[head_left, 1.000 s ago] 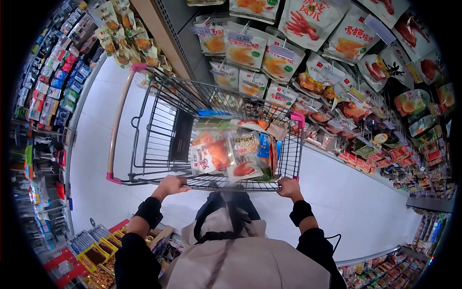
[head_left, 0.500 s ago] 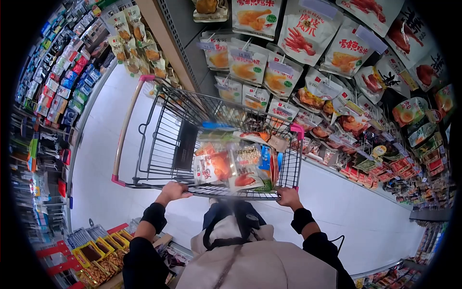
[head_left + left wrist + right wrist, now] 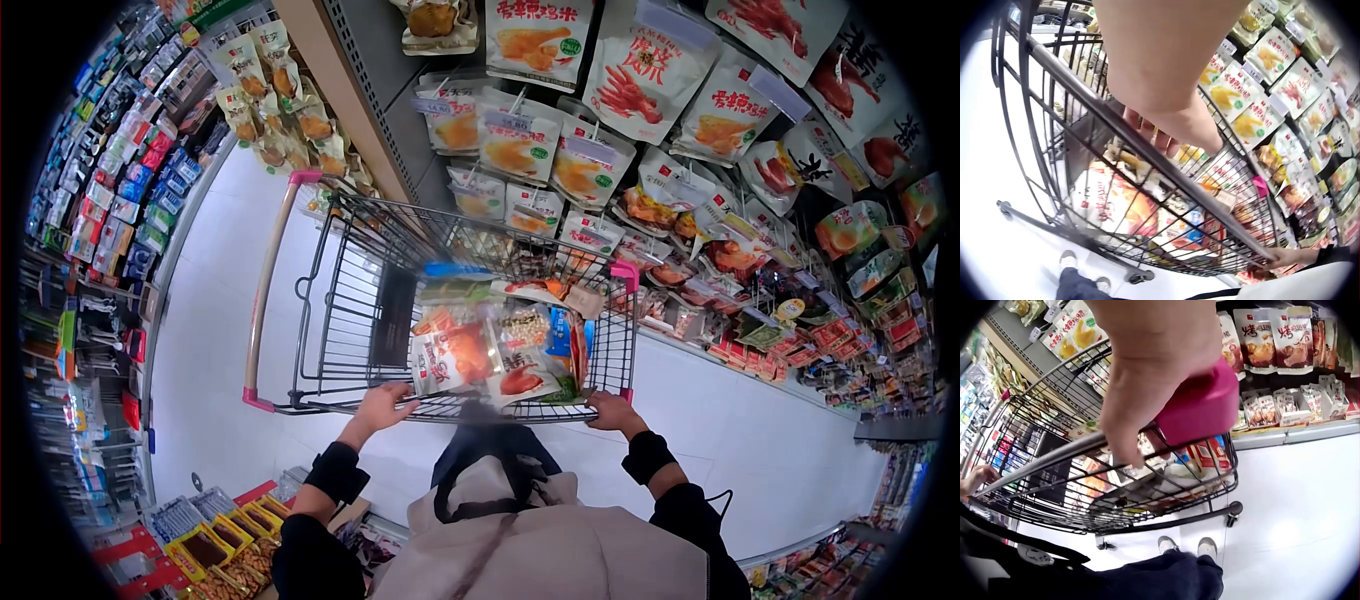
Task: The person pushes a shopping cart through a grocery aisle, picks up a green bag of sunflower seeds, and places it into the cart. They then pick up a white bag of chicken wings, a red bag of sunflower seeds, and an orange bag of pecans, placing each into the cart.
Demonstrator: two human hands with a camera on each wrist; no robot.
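Observation:
A black wire shopping cart [image 3: 340, 330] with pink corner caps stands sideways before the person. The left hand [image 3: 385, 408] holds its near top rim towards the left; in the left wrist view, fingers [image 3: 1147, 132] reach over the rail into the basket. Farther right, the right hand [image 3: 612, 412] grips the same rim beside a pink corner cap [image 3: 1204, 409]. Inside the basket lie a white pouch with orange food printed on it [image 3: 455, 358], another white pouch [image 3: 522, 380], a blue packet [image 3: 568, 338] and several other bags.
Shelves of hanging food pouches [image 3: 640, 85] run along the cart's far side, with a tan shelf upright [image 3: 365, 100] at their left end. Packed shelves [image 3: 110, 200] line the left. Trays of snacks [image 3: 215, 535] stand behind at lower left. White floor [image 3: 730, 430] lies between.
In the head view the cart and both hands have shifted slightly right and down. The nearby shelf pouches sit lower in view. Both hands have stayed on the rim.

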